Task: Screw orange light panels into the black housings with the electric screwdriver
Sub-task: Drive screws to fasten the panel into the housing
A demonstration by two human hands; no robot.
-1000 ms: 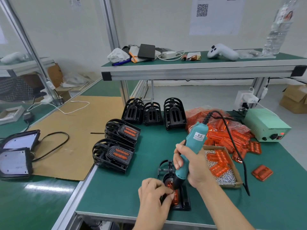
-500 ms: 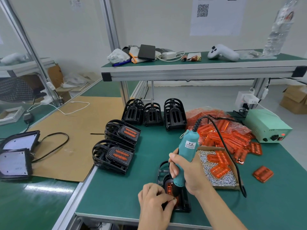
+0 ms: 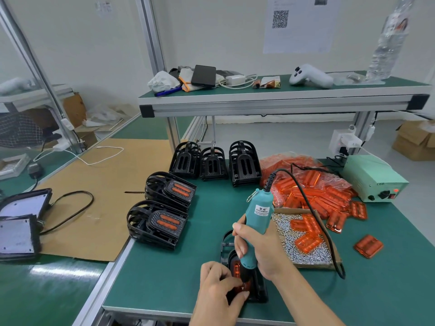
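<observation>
At the near edge of a green workbench point(image 3: 164, 274), a black housing point(image 3: 259, 290) lies flat with an orange light panel point(image 3: 236, 269) seated in it. The right hand point(image 3: 261, 250) is wrapped around a teal electric screwdriver point(image 3: 256, 222), held nearly upright with its tip down on the panel, while the left hand point(image 3: 219, 288) pinches the panel's near end with curled fingers. Just right sits a cardboard tray of screws point(image 3: 306, 252), with loose orange panels point(image 3: 313, 196) heaped beyond; finished housings point(image 3: 162, 222) stand to the left.
</observation>
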